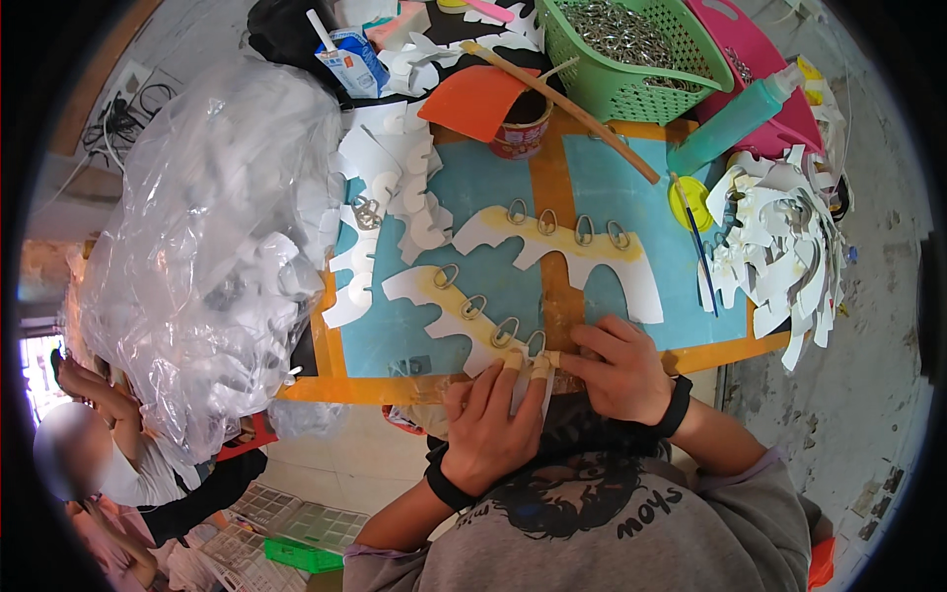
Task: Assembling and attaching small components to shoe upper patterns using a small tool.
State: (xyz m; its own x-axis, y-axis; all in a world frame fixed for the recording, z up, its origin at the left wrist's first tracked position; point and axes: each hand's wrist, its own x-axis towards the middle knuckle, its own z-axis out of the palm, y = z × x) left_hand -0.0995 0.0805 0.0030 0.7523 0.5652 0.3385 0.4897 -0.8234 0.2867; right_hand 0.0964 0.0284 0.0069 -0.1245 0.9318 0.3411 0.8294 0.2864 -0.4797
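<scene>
A white scalloped cut-out piece with a yellowish glue-like band and several oval metal rings lies at the table's near edge. My left hand holds its near right end, fingers bent over it. My right hand is closed at that same end, its covered index fingertip by the last ring; its thumb is hidden. Pale covers wrap several of my fingertips. Just beyond lies a second white cut-out piece with a similar band and upright rings.
A clear plastic bag of white pieces bulges at left. Cut-outs are stacked beside it and heaped at right. Behind stand a green basket of rings, a tub and a green bottle. A brush rests on a yellow lid.
</scene>
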